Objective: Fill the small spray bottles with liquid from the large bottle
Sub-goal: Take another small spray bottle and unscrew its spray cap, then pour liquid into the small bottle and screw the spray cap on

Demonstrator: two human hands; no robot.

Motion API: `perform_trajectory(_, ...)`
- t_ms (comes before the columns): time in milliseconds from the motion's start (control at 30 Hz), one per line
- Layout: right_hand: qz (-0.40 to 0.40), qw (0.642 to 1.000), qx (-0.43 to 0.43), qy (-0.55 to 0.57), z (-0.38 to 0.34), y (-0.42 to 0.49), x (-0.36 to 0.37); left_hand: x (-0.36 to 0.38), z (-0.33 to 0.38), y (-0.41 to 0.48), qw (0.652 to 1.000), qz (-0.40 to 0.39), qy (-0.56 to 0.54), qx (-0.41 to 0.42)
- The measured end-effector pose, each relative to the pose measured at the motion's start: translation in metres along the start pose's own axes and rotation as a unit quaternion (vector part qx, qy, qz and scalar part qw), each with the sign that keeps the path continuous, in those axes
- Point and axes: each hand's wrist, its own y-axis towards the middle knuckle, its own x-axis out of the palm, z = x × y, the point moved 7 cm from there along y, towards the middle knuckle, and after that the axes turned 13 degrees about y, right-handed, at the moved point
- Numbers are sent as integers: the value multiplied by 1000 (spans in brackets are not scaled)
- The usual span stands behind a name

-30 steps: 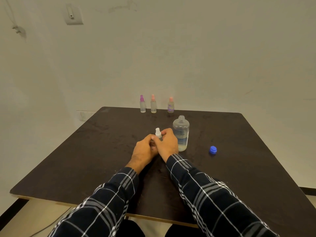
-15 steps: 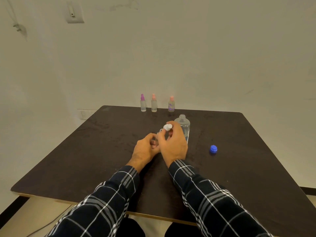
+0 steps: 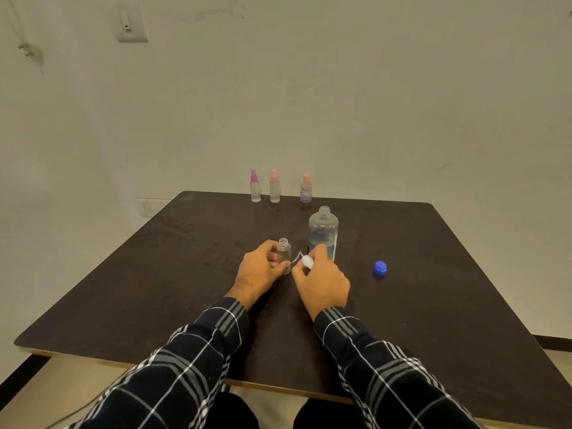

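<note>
A small clear spray bottle (image 3: 283,251) stands uncapped on the dark table (image 3: 154,274), and my left hand (image 3: 258,270) grips its body. My right hand (image 3: 322,281) holds the white spray top (image 3: 307,261) just to the bottle's right, its thin tube pointing up and left. Directly behind my right hand stands the large clear bottle (image 3: 322,232), open at the neck and partly filled. Its blue cap (image 3: 380,268) lies on the table to the right.
Three small spray bottles stand in a row at the table's far edge: one with a purple top (image 3: 255,187), one with a pink top (image 3: 274,187), one with a pink top and purple label (image 3: 305,189). A pale wall rises behind the table.
My right hand unscrewed the white spray top, lifted it off the small bottle and brought it down to the right. The bottle's open neck now shows.
</note>
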Motion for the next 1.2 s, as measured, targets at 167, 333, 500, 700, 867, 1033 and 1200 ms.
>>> perform_trajectory(167,-61,997,11,-54,2,1,8,-1,0,0,1000,3,8,0)
perform_trajectory(333,-88,991,11,-96,7,5,11,1,-1,1,1000,1,9,-3)
perform_trajectory(500,76,996,35,45,22,10,-23,1,-2,2,1000,1,5,-6)
perform_trajectory(700,-55,969,43,236,53,53,-15,0,-1,2,1000,2,8,-1)
perform_trajectory(867,-176,945,18,275,35,73,-1,-3,1,1,1000,-1,14,0)
perform_trajectory(1033,-172,959,-30,223,20,81,2,-2,-1,1,1000,-3,24,4)
perform_trajectory(1200,-139,983,-50,110,19,89,9,0,0,3,1000,-3,29,6)
